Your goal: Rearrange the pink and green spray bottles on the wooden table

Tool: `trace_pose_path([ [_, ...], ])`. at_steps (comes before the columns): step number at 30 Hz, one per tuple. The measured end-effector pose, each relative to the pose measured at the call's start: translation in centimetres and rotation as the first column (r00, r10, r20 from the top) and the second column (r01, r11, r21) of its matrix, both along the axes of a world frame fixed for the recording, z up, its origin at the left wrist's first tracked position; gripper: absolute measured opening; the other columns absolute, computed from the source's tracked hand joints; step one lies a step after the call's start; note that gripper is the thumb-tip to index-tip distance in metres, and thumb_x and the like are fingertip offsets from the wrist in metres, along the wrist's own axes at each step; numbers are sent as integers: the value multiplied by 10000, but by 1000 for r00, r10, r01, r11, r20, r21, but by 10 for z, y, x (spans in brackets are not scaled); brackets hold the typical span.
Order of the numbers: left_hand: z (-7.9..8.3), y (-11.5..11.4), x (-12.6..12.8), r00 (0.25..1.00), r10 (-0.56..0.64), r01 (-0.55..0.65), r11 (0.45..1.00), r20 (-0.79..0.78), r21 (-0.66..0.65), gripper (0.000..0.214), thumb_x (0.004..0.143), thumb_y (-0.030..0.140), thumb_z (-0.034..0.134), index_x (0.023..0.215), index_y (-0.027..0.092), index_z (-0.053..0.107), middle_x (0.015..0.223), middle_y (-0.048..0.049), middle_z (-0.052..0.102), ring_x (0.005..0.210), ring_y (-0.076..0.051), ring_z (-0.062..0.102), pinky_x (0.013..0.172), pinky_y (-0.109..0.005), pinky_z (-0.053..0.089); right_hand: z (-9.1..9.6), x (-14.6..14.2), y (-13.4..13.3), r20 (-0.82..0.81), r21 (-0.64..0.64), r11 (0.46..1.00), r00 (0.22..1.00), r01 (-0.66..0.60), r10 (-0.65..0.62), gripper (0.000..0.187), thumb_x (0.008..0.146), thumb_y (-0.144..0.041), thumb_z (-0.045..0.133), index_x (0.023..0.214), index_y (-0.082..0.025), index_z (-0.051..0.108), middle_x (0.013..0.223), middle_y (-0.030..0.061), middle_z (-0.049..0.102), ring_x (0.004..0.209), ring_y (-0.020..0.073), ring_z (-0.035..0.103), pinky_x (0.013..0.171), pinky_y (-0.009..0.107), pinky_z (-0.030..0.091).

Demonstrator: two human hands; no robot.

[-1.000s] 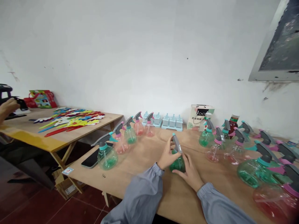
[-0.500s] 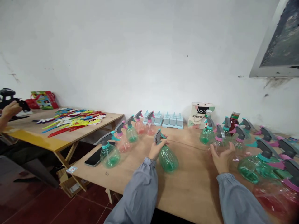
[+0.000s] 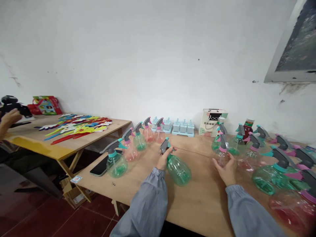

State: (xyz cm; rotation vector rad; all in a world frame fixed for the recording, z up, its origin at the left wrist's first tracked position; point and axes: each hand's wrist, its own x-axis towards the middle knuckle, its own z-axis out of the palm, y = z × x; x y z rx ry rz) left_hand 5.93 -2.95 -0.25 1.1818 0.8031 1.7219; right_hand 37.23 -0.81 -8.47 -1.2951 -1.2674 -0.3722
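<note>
My left hand (image 3: pixel 165 159) is closed around the neck of a green spray bottle (image 3: pixel 179 171), which leans with its grey and teal trigger head toward the upper left. My right hand (image 3: pixel 226 169) grips the body of a clear pink spray bottle (image 3: pixel 220 156) with a pink collar, thumb and fingers on either side. Behind that one, a green spray bottle (image 3: pixel 236 144) stands upright. To the left of my left hand, several pink and green bottles form a slanting row, with another green spray bottle (image 3: pixel 117 166) at its near end.
A phone (image 3: pixel 99 167) lies beside the left row. Light blue ice-pop moulds (image 3: pixel 183 128) and a paper bag (image 3: pixel 209 122) stand along the wall. More spray bottles (image 3: pixel 265 177) crowd the right side. Colourful hand-shaped clappers (image 3: pixel 81 126) cover the left table, near another person's hand (image 3: pixel 11 118).
My right hand has shifted left, bringing the pink spray bottle with it out of the right-hand group. The green spray bottle in my left hand tilts slightly more.
</note>
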Motion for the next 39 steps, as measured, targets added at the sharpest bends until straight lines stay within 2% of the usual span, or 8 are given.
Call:
trace_pose_path([
  [3, -2, 2, 3, 993, 109, -109, 994, 35, -5, 406, 654, 539, 718, 845, 197, 613, 739, -17, 665, 789, -187, 655, 720, -298, 470, -2, -7, -1, 1, -8, 999, 999, -42, 42, 868, 719, -685, 649, 1316, -85, 451, 1136, 172, 522, 1069, 336, 520, 952, 551, 434],
  [9, -1, -1, 3, 1000, 21, -21, 999, -11, 47, 346, 697, 529, 680, 793, 201, 626, 728, -29, 664, 771, -190, 650, 718, -313, 480, -4, -10, -2, -10, -18, 996, 996, -84, 84, 842, 736, -642, 661, 1331, -92, 434, 1157, 164, 505, 1087, 325, 511, 967, 539, 429],
  [15, -2, -4, 0, 933, -354, 357, 934, -68, 30, 417, 640, 513, 745, 883, 181, 676, 848, -75, 710, 826, -225, 676, 752, -345, 506, -6, -12, -4, -7, -42, 991, 992, -125, 125, 850, 736, -644, 665, 1342, -101, 421, 1160, 160, 503, 1086, 316, 511, 966, 534, 430],
  [19, -7, 2, 4, 990, -138, 137, 990, 36, 17, 312, 693, 470, 723, 773, 187, 620, 724, -24, 661, 733, -172, 646, 719, -307, 485, -5, -13, -4, 4, -67, 987, 989, -149, 149, 848, 744, -655, 648, 1339, -93, 426, 1157, 167, 507, 1082, 314, 511, 964, 530, 430],
  [25, -9, 6, 11, 982, -182, 181, 983, 58, 17, 446, 618, 464, 800, 936, 188, 651, 820, -37, 704, 838, -199, 687, 783, -306, 496, -4, -13, -5, -12, -84, 981, 984, -176, 176, 850, 741, -653, 652, 1343, -98, 423, 1160, 161, 503, 1082, 315, 512, 962, 524, 432],
  [29, -3, 2, 8, 993, 1, -4, 1000, 116, 23, 343, 680, 490, 749, 795, 185, 639, 679, 3, 658, 733, -165, 672, 744, -284, 495, -3, -13, -6, -21, -76, 978, 981, -193, 192, 844, 746, -646, 652, 1348, -104, 419, 1171, 165, 499, 1098, 318, 507, 980, 519, 421],
  [35, 9, -1, -27, 985, -26, 36, 998, -171, 55, 519, 658, 417, 810, 1108, 202, 667, 1094, -75, 732, 1019, -243, 692, 960, -391, 510, -2, -15, -6, -29, -105, 973, 979, -205, 203, 842, 753, -667, 631, 1349, -112, 416, 1203, 180, 498, 1113, 327, 499, 989, 526, 406],
  [39, 8, 0, -62, 921, 125, -129, 991, -368, 14, 389, 676, 443, 785, 948, 175, 714, 959, -78, 754, 941, -262, 701, 886, -392, 539, -2, -16, -6, -34, -92, 975, 979, -202, 200, 839, 752, -673, 625, 1343, -114, 420, 1194, 175, 501, 1109, 325, 502, 985, 524, 407],
])
